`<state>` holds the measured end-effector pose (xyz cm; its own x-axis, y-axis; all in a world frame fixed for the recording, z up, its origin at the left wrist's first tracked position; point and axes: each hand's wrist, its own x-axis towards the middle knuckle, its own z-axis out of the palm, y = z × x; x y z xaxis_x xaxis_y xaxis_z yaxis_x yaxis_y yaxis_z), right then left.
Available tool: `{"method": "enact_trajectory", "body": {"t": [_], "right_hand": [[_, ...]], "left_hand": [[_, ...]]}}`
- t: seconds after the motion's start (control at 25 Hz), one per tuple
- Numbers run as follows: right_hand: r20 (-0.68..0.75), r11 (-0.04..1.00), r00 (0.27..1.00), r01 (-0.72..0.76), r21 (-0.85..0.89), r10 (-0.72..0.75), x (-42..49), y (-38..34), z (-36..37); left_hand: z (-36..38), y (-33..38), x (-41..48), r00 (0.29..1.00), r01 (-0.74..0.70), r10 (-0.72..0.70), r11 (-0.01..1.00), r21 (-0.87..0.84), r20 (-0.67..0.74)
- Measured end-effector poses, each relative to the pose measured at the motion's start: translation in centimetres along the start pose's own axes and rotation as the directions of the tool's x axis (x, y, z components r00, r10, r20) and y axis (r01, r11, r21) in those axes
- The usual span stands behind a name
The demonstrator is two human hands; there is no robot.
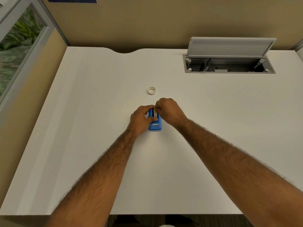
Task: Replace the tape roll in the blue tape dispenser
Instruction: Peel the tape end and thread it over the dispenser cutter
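Observation:
The blue tape dispenser [155, 126] stands on the white desk [98, 112], its cutter end toward me. My left hand [141, 118] wraps its left side, thumb across the top. My right hand [168, 110] comes in from the right and pinches a white tape roll [154, 113] that sits in the dispenser's slot. The far end of the dispenser is hidden by my fingers. A second small white roll [151, 90] lies flat on the desk, a little beyond my hands and apart from them.
An open grey cable hatch [229, 65] with its lid raised is set into the desk at the far right. Tan partition walls stand behind and to the left. A window with plants is at the far left.

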<state>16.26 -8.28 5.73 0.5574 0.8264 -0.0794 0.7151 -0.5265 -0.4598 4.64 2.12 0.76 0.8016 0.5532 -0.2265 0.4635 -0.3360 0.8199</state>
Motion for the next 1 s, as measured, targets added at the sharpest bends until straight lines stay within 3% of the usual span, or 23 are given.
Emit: {"method": "enact_trajectory", "body": {"t": [0.44,0.72,1.0], "right_hand": [[0.033,0.982,0.998,-0.055,0.181,0.049,0.1,0.8,-0.5],[0.021,0.984,0.999,0.047,-0.17,-0.044,-0.2,-0.5,0.1],[-0.018,0.967,0.99,0.134,-0.216,-0.142,-0.7,-0.7,0.5]], "left_hand": [[0.1,-0.1,0.2,1.0,0.004,-0.004,1.0,0.026,0.0],[0.1,0.0,0.1,1.0,0.013,-0.013,1.0,0.025,-0.005],[0.1,0.1,0.0,1.0,-0.015,0.016,0.999,0.032,-0.014]]}}
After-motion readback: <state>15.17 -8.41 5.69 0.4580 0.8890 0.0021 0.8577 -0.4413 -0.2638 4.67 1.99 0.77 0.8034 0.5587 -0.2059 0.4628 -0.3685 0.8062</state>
